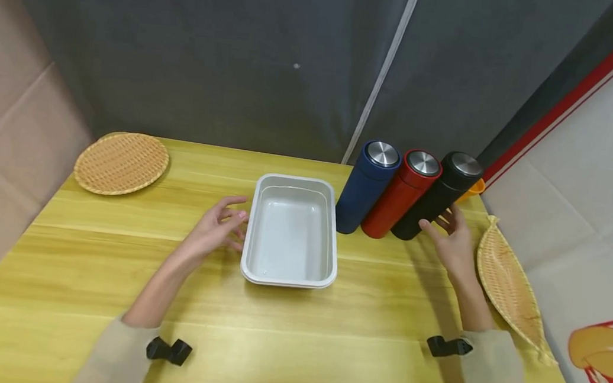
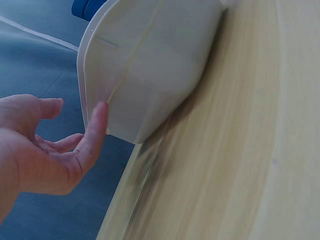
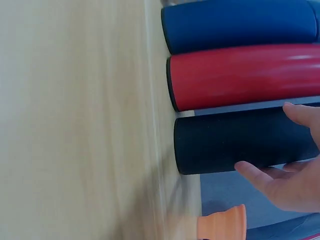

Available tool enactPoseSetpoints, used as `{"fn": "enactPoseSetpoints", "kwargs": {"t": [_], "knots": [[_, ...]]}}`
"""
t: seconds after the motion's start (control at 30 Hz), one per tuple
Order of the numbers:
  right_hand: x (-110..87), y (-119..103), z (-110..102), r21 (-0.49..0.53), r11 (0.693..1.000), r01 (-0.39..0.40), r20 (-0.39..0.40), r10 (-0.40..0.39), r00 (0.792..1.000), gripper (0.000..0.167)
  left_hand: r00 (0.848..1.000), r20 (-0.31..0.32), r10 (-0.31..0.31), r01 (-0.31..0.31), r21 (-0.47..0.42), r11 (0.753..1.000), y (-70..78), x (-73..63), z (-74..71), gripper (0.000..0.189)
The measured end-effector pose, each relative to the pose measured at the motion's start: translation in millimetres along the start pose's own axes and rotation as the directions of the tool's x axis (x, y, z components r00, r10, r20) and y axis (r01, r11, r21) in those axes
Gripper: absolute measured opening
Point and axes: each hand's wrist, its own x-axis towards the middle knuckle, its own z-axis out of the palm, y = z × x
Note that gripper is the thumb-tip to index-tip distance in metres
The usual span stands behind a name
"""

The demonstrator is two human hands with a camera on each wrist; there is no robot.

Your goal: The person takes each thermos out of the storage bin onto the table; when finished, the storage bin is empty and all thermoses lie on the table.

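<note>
A light grey rectangular tray [image 1: 290, 232] sits on the table. My left hand [image 1: 215, 228] is beside its left wall, fingers loosely bent and spread, holding nothing; in the left wrist view one fingertip [image 2: 100, 112] overlaps the tray's side. Three thermos bottles stand upright in a row right of the tray: blue [image 1: 362, 189], red [image 1: 399, 198] and black [image 1: 434, 200]. My right hand [image 1: 453, 243] is at the black bottle's right side. Its thumb [image 3: 300, 115] lies across the bottle in the right wrist view, and a fingertip reaches the bottle's edge; the other fingers are partly hidden.
A round woven tray [image 1: 121, 164] lies at the back left. Another woven tray [image 1: 510, 283] leans along the right wall [image 1: 594, 205]. Behind the black bottle an orange cup [image 3: 222, 223] shows partly. A dark grey curtain [image 1: 230, 61] hangs at the table's back edge.
</note>
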Motion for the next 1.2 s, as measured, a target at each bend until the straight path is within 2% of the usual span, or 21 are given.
{"fn": "enactPoseSetpoints", "kwargs": {"t": [0.1, 0.17, 0.2, 0.27, 0.33, 0.37, 0.47, 0.57, 0.7, 0.83, 0.97, 1.07, 1.2], "knots": [[-15.0, -7.8, 1.3, -0.027, 1.0, -0.012, 0.048, 0.013, 0.999, 0.078, 0.999, -0.035, 0.036, -0.032, 0.104, 0.994, 1.9, -7.5, -2.2, 0.051], [-27.3, -14.3, 7.4, -0.077, 0.997, 0.01, 0.047, -0.007, 0.999, 0.077, 0.993, -0.071, 0.093, -0.072, 0.256, 0.964, 3.9, -13.1, -3.4, 0.051], [-33.9, -17.1, 12.5, -0.112, 0.993, 0.036, 0.049, -0.031, 0.998, 0.076, 0.988, -0.087, 0.125, -0.089, 0.336, 0.938, 4.9, -15.9, -3.7, 0.051], [-46.4, -22.4, 25.6, -0.197, 0.975, 0.104, 0.051, -0.096, 0.994, 0.075, 0.975, -0.116, 0.192, -0.112, 0.49, 0.865, 6.1, -21.0, -4.4, 0.053], [-56.9, -26.8, 40.5, -0.288, 0.942, 0.17, 0.075, -0.155, 0.985, 0.072, 0.962, -0.125, 0.243, -0.118, 0.614, 0.781, 5.9, -25.2, -4.6, 0.056], [-61.1, -28.5, 47.4, -0.329, 0.922, 0.205, 0.101, -0.182, 0.978, 0.071, 0.959, -0.123, 0.254, -0.114, 0.653, 0.749, 5.0, -26.6, -4.3, 0.057], [-68.5, -32.0, 65.5, -0.441, 0.852, 0.282, 0.178, -0.225, 0.958, 0.065, 0.956, -0.114, 0.27, -0.096, 0.748, 0.656, 0.3, -28.8, -2.9, 0.059], [-70.9, -32.8, 79.1, -0.534, 0.776, 0.337, 0.247, -0.238, 0.939, 0.062, 0.961, -0.104, 0.254, -0.061, 0.821, 0.568, -5.7, -29.6, -1.6, 0.062], [-73.2, -32.9, 90.6, -0.598, 0.715, 0.362, 0.294, -0.224, 0.929, 0.064, 0.967, -0.09, 0.24, -0.035, 0.88, 0.473, -12.3, -29.5, -1.6, 0.064], [-76.2, -32.8, 96.8, -0.628, 0.691, 0.359, 0.337, -0.174, 0.925, 0.067, 0.971, -0.078, 0.225, -0.023, 0.91, 0.414, -15.3, -27.1, -3.9, 0.066], [-78.3, -31.4, 100.0, -0.642, 0.68, 0.355, 0.372, -0.129, 0.919, 0.068, 0.984, -0.042, 0.173, -0.025, 0.93, 0.367, -15.5, -24.7, -6.4, 0.068], [-79.0, -30.7, 101.1, -0.637, 0.683, 0.357, 0.374, -0.131, 0.918, 0.068, 0.989, -0.017, 0.147, -0.035, 0.939, 0.343, -14.9, -23.5, -7.4, 0.068], [-79.2, -30.2, 102.2, -0.635, 0.68, 0.366, 0.379, -0.138, 0.915, 0.067, 0.99, -0.011, 0.142, -0.038, 0.94, 0.34, -14.6, -23.1, -8.2, 0.068]]}}
